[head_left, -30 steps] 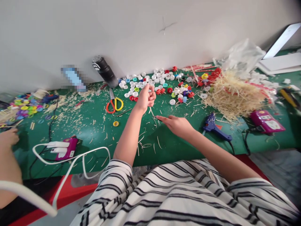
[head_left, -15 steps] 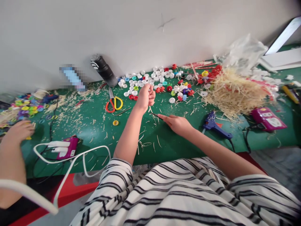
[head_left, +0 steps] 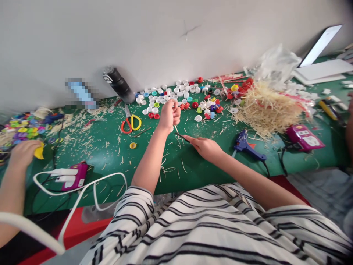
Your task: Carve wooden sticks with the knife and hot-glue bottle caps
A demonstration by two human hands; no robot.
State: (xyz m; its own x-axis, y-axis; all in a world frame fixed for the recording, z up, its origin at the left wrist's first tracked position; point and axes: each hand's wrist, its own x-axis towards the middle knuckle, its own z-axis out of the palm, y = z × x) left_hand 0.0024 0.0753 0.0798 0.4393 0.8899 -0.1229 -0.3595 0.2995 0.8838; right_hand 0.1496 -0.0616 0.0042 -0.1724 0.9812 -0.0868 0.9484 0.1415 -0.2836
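My left hand [head_left: 168,116] is closed in a fist around a thin pale stick [head_left: 176,129], whose lower end sticks out below the fingers. In my right hand [head_left: 205,148] is a slim dark blade-like tool [head_left: 182,136], its handle mostly hidden by the fingers. The index finger stretches along it, and its tip meets or lies very near the end of the stick. Pale curled shavings [head_left: 168,169] lie on the green table under both hands. Beyond my left hand spread many bottle caps [head_left: 182,87], mostly white.
Scissors [head_left: 131,123] and a yellow cap [head_left: 132,145] lie left of my hands. A blue glue gun [head_left: 248,145], a purple power strip [head_left: 305,138] and a heap of pale sticks [head_left: 264,110] are rightward. A co-worker's hand [head_left: 23,152] holds something yellow at far left.
The view has shifted slightly. My hands keep nearly the same grip and place, the dark tool still by the stick's end. The co-worker's hand has lifted the yellow thing into clearer view.
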